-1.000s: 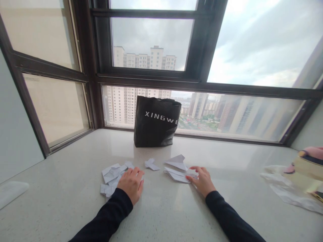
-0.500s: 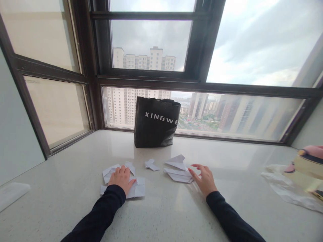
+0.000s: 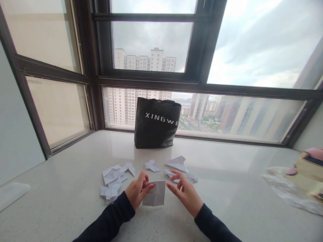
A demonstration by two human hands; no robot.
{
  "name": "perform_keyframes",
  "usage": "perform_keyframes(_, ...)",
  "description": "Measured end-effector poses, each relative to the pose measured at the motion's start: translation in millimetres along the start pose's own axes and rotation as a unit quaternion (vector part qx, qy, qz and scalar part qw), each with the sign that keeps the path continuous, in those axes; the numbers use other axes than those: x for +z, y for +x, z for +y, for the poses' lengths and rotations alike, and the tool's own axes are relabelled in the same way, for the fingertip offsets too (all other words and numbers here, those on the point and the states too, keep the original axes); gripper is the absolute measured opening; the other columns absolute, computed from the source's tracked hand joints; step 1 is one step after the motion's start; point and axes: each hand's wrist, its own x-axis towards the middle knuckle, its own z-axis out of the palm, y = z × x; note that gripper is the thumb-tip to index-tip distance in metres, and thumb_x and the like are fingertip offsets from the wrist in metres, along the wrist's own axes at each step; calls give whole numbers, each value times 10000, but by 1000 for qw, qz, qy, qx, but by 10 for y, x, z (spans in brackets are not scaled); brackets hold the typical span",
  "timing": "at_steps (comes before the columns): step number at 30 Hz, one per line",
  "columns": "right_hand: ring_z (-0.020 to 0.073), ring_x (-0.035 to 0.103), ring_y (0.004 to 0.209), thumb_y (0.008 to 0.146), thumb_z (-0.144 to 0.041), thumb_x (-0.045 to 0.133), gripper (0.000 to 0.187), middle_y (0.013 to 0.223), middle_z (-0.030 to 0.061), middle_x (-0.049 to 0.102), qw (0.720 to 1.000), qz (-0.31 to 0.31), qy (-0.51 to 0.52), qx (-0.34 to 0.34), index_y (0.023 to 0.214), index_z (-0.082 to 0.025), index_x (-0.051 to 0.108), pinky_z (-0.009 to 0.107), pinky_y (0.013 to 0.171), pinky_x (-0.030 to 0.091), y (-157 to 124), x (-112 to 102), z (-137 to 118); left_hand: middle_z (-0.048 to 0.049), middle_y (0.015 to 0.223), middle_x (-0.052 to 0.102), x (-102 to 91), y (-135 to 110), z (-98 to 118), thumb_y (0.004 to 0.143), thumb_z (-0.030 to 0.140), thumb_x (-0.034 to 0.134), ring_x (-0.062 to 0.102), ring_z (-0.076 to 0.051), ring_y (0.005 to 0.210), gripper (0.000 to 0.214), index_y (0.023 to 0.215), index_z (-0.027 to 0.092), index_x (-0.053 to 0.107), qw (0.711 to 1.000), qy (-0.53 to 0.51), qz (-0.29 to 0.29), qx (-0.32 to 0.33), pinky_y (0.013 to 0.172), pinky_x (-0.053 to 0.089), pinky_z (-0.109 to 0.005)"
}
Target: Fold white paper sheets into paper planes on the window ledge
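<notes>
A creased, roughly square piece of white paper [image 3: 156,195] is pinched at its upper left by my left hand [image 3: 138,189], thumb in front. Just right of its edge, my right hand [image 3: 187,194] has its thumb and index finger apart, with nothing between them. Behind the right hand lie a white paper plane [image 3: 178,163] and another folded paper [image 3: 193,177], partly covered by the fingers. Left of my left hand is a loose cluster of folded white papers [image 3: 113,179]. One small folded paper [image 3: 151,165] lies by itself beyond the hands.
A black bag [image 3: 156,124] with white lettering stands at the back by the window. To the right are a pink and cream item [image 3: 309,168] and crumpled clear plastic [image 3: 285,188]. At the far left edge rests a whitish flat object [image 3: 12,195] on the pale speckled surface [image 3: 63,215].
My left hand has moved right from the cluster, now holding the square paper that lay there. My right hand has come left and nearer, away from the paper planes.
</notes>
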Motion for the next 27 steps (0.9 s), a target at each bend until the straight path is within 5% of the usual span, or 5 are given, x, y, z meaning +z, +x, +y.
perform_keyframes(5, 88, 390, 464, 651, -536, 544, 392, 546, -24, 454, 965, -150, 209, 58, 664, -148, 493, 196, 417, 304, -98, 274, -69, 99, 481, 346, 124, -78, 95, 767, 307, 426, 367, -83, 414, 154, 831, 201, 333, 993, -111, -17, 34, 429, 272, -173)
perform_keyframes(11, 58, 304, 402, 629, -546, 563, 403, 499, -59, 359, 953, -164, 244, 78, 630, -155, 468, 172, 352, 250, -114, 280, -48, 74, 529, 450, 149, -81, 83, 715, 231, 475, 421, -86, 440, 200, 903, 192, 420, 997, -60, -52, 23, 439, 298, -177)
perform_keyframes(16, 103, 422, 501, 641, -504, 578, 363, 567, -18, 468, 958, -166, 223, 64, 672, -149, 509, 203, 448, 325, -125, 285, -5, 5, 680, 574, -152, 55, 16, 769, 331, 412, 538, -132, 634, 242, 958, 193, 475, 995, 90, -38, 32, 600, 402, -218)
perform_keyframes(19, 135, 469, 563, 655, -467, 580, 328, 604, 3, 513, 964, -165, 200, 62, 704, -146, 536, 228, 510, 368, -126, 283, 14, -54, 897, 577, -466, 130, -139, 771, 275, 391, 514, -185, 858, 253, 979, 189, 505, 952, 290, 2, -93, 779, 368, -285)
perform_keyframes(27, 139, 476, 591, 681, -409, 564, 271, 634, 8, 524, 969, -171, 169, 56, 714, -142, 534, 235, 552, 376, -126, 277, 19, -220, 948, 530, -832, -2, -712, 700, 463, 401, 439, -366, 944, 473, 882, 58, 564, 859, 379, 32, -343, 720, 340, -460)
